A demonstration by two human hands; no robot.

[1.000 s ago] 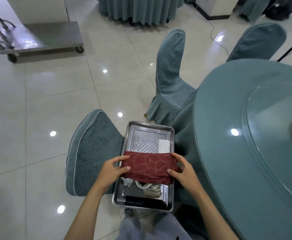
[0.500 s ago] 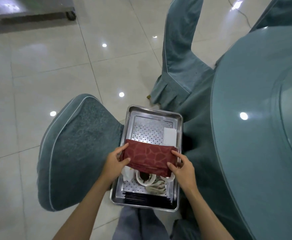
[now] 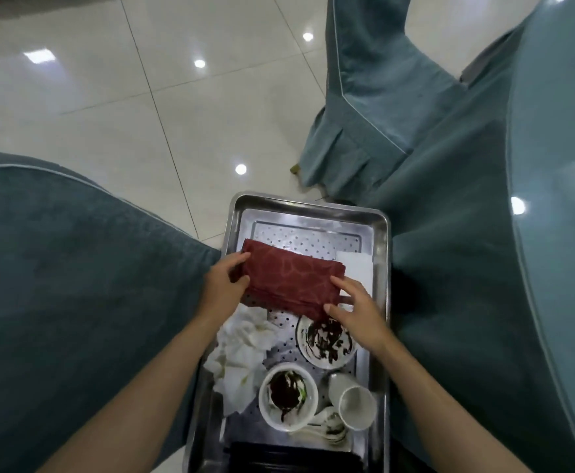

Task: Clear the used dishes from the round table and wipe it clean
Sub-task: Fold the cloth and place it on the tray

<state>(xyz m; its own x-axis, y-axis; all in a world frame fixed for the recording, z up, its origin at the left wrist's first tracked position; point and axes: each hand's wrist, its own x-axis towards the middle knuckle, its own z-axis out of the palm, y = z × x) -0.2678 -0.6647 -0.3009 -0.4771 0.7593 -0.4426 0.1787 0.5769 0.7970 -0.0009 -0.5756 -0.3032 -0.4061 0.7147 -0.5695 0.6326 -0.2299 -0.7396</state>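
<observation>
L hand point(image 3: 224, 287) & R hand point(image 3: 356, 311) each pinch an end of folded dark-red patterned cloth napkin point(image 3: 292, 278), over far half of perforated stainless-steel tray point(image 3: 308, 203). Best, I reckon: lay flat on bare far mesh, clear of sauce-smeared round white plate point(image 3: 327, 341) just near R hand.

I see even, fairly bright indoor light that comes from above. The ceiling lamps mirror as small white spots on the glossy floor tiles point(image 3: 211, 107), and one more spot sits on the round table point(image 3: 559, 131). The steel tray point(image 3: 310, 204) gives a pale glare along its far rim. Shadows are soft and weak. The wide lens bends the edges, so the near chair cover point(image 3: 74, 268) bulges. The red napkin point(image 3: 292, 278) looks slightly soft.
</observation>
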